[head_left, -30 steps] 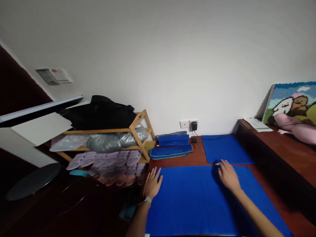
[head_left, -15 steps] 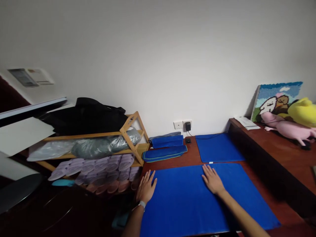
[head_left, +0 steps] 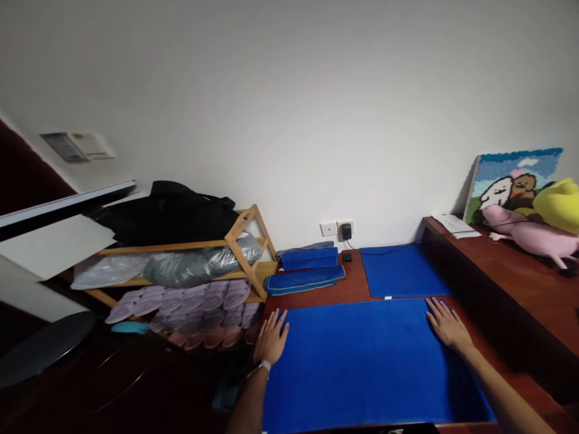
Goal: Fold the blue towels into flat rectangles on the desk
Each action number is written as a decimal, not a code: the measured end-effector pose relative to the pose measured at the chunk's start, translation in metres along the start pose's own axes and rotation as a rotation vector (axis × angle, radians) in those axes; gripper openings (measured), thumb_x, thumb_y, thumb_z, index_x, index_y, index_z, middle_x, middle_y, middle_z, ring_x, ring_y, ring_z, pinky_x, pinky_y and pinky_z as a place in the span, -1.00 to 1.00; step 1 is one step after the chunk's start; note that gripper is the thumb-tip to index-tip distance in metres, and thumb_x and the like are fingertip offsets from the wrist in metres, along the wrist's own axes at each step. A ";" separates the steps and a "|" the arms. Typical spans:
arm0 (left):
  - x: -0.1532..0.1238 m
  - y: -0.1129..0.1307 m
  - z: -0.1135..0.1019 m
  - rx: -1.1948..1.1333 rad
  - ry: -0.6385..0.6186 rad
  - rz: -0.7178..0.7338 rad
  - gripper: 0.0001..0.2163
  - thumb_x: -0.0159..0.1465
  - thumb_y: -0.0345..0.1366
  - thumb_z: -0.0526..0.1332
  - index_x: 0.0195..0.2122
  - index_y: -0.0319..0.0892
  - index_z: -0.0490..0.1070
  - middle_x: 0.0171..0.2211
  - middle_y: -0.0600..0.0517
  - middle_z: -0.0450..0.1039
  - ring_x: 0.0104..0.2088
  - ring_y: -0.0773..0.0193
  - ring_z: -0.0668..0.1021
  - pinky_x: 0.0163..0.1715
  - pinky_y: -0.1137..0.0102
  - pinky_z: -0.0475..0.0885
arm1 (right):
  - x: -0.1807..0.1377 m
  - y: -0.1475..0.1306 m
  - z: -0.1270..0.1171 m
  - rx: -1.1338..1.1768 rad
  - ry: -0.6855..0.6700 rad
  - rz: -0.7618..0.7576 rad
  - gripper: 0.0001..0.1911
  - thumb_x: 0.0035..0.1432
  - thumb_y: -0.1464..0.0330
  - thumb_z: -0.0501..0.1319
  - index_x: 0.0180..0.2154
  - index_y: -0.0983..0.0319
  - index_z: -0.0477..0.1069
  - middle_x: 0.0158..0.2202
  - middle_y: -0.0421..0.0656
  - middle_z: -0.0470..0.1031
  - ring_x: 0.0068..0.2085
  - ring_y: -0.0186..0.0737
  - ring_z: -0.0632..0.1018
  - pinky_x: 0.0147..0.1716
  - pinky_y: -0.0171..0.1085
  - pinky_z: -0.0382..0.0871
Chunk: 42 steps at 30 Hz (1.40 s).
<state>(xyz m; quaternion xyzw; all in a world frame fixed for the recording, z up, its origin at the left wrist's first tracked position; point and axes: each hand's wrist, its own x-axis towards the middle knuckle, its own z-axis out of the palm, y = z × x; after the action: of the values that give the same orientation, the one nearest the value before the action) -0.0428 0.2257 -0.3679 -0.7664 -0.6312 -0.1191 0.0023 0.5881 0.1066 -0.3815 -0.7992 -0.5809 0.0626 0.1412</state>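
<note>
A large blue mat [head_left: 362,361] lies flat on a reddish wooden surface [head_left: 344,292] in front of me. My left hand [head_left: 270,337] rests open, fingers spread, on the mat's far left corner; a band is on that wrist. My right hand [head_left: 446,325] lies open and flat near the mat's far right corner. A second, smaller blue mat [head_left: 402,271] lies just beyond, with a cable running to it from the wall.
Folded blue mats [head_left: 307,271] are stacked by the wall under a socket with a plug [head_left: 346,231]. A wooden rack [head_left: 246,253] of slippers and bags stands left. A raised wooden ledge [head_left: 511,277] on the right carries plush toys [head_left: 538,235] and a picture.
My right hand has slid to the right across the mat, from its middle far edge to the far right corner. My left hand stayed on the left corner.
</note>
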 end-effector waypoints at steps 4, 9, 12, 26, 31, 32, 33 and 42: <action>-0.001 0.001 -0.001 0.002 -0.002 0.013 -0.50 0.51 -0.06 -0.05 0.43 -0.03 0.21 0.46 -0.07 0.16 0.45 0.09 0.22 0.41 0.07 0.14 | -0.002 -0.045 -0.008 0.002 0.086 -0.028 -0.19 0.29 0.01 -0.24 0.38 0.23 0.26 0.40 0.04 0.29 0.45 0.23 0.17 0.43 0.21 -0.07; -0.003 0.000 0.001 -0.019 0.014 0.016 -0.50 0.51 -0.06 -0.04 0.43 0.02 0.21 0.47 -0.04 0.16 0.45 0.10 0.23 0.41 0.08 0.14 | -0.018 -0.195 0.012 0.074 0.037 -0.330 -0.23 0.43 0.01 -0.24 0.45 0.30 0.08 0.48 -0.07 0.11 0.49 -0.04 0.07 0.47 0.00 -0.09; -0.004 -0.001 0.003 -0.025 0.019 0.007 -0.50 0.51 -0.04 -0.03 0.43 0.02 0.21 0.47 -0.05 0.15 0.46 0.07 0.20 0.41 0.06 0.13 | -0.033 -0.288 0.035 0.124 -0.103 -0.556 -0.27 0.47 0.02 -0.26 0.49 0.24 -0.09 0.51 -0.11 -0.05 0.51 -0.09 -0.01 0.47 0.01 -0.14; -0.001 -0.001 0.001 -0.023 0.011 -0.004 -0.50 0.50 -0.02 -0.04 0.42 0.06 0.21 0.47 -0.02 0.14 0.46 0.03 0.20 0.41 0.01 0.13 | -0.021 -0.150 0.035 0.004 -0.104 -0.283 -0.18 0.43 -0.07 -0.26 0.48 0.28 -0.02 0.51 -0.04 0.00 0.50 -0.05 0.00 0.47 0.06 -0.12; 0.000 -0.004 0.002 -0.004 -0.008 0.002 -0.48 0.50 -0.01 -0.06 0.44 0.03 0.17 0.48 -0.06 0.11 0.47 0.07 0.18 0.42 0.03 0.09 | -0.002 -0.016 0.022 -0.128 -0.064 -0.062 -0.14 0.36 -0.05 -0.27 0.46 0.32 0.04 0.50 0.00 0.03 0.49 0.02 0.04 0.45 0.08 -0.07; 0.000 -0.004 0.003 -0.001 -0.009 0.002 -0.48 0.51 -0.01 -0.07 0.44 0.03 0.17 0.48 -0.06 0.11 0.47 0.07 0.18 0.42 0.03 0.09 | 0.000 0.001 0.021 -0.141 -0.064 -0.040 -0.13 0.35 -0.04 -0.28 0.46 0.34 0.03 0.50 0.00 0.02 0.49 0.02 0.04 0.44 0.08 -0.06; 0.001 -0.005 0.003 0.001 -0.008 0.003 -0.48 0.51 -0.01 -0.07 0.44 0.02 0.17 0.48 -0.07 0.11 0.47 0.07 0.18 0.42 0.03 0.09 | 0.002 0.014 0.020 -0.151 -0.068 -0.026 -0.13 0.34 -0.03 -0.29 0.46 0.36 0.03 0.50 0.00 0.02 0.49 0.01 0.04 0.44 0.07 -0.05; 0.000 -0.002 0.003 0.009 -0.004 -0.016 -0.44 0.49 -0.04 -0.07 0.46 -0.14 0.14 0.47 -0.12 0.14 0.46 0.07 0.18 0.42 0.05 0.11 | 0.005 0.025 0.010 -0.213 -0.086 -0.001 -0.15 0.32 0.04 -0.25 0.45 0.38 0.07 0.49 0.02 0.06 0.48 0.03 0.09 0.43 0.09 -0.02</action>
<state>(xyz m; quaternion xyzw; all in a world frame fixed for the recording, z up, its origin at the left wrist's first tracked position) -0.0438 0.2269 -0.3708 -0.7616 -0.6378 -0.1149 0.0038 0.6103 0.1059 -0.3982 -0.8058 -0.5904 0.0347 0.0304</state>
